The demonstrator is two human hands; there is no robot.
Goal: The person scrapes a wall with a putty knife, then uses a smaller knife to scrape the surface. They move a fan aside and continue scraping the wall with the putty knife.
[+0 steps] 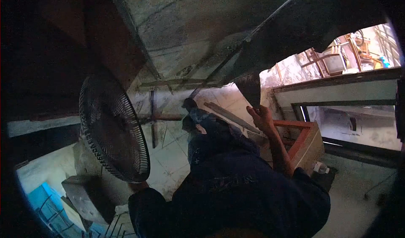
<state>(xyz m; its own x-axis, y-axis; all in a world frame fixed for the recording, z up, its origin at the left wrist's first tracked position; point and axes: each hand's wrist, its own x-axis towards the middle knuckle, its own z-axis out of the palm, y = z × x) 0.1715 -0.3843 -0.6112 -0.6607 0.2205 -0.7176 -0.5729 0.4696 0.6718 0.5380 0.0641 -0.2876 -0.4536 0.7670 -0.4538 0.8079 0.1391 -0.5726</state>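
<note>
Nearest us, our left hand (138,185) is mostly hidden at the lower rim of the black, round wire-grille fan (114,128), so we cannot tell its grip. Our right hand (262,119) is closed around the narrow lower end of the dark, flat, tapering piece (249,89), near the reddish wooden frame (302,137); we would do best to hold it firmly, wrist steady, clear of the long brownish board (234,118) beyond.
</note>
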